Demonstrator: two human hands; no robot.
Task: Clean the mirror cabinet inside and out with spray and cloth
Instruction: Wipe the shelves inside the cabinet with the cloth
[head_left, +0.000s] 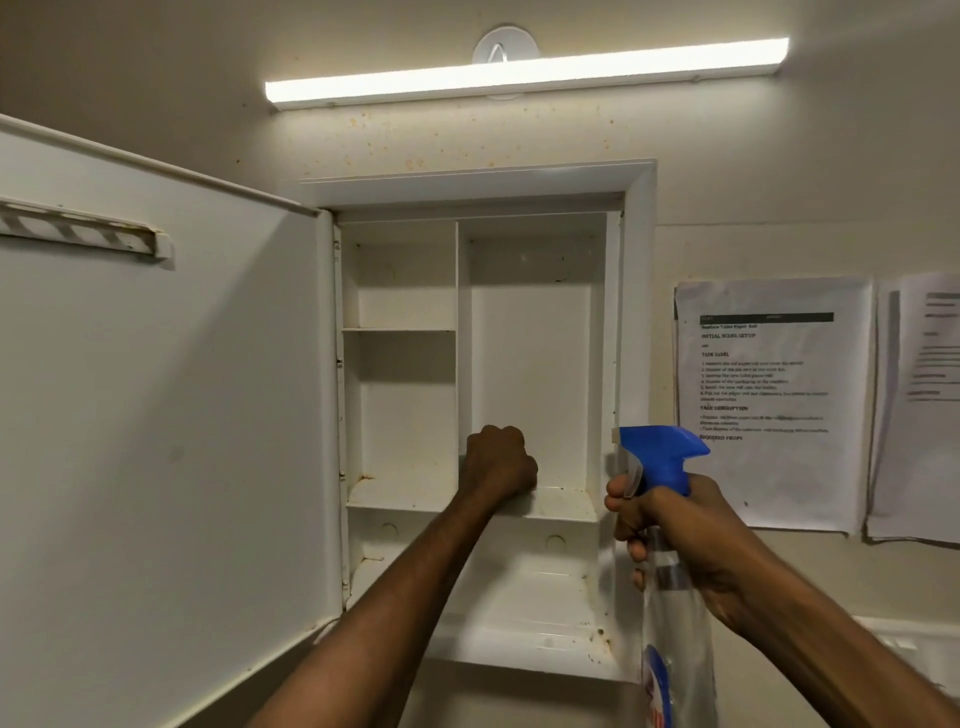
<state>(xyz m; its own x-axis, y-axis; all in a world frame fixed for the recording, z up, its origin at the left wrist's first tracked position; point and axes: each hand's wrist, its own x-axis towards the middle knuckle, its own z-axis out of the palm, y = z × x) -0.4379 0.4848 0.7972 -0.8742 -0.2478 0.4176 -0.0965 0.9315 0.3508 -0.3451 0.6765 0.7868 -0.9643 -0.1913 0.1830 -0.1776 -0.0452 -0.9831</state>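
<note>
I see a beige, speckled wall with a lit strip light above the recessed white mirror cabinet. Its door hangs wide open at left, smooth painted metal with a slotted rack near the top. Inside, thin shelves and a divider are rust-spotted at the corners. My left hand is fisted on the middle shelf; I cannot tell whether it holds a cloth. My right hand grips the clear spray bottle with its blue trigger head, just in front of the cabinet's right edge. Printed sheets hang on the wall at right.
</note>
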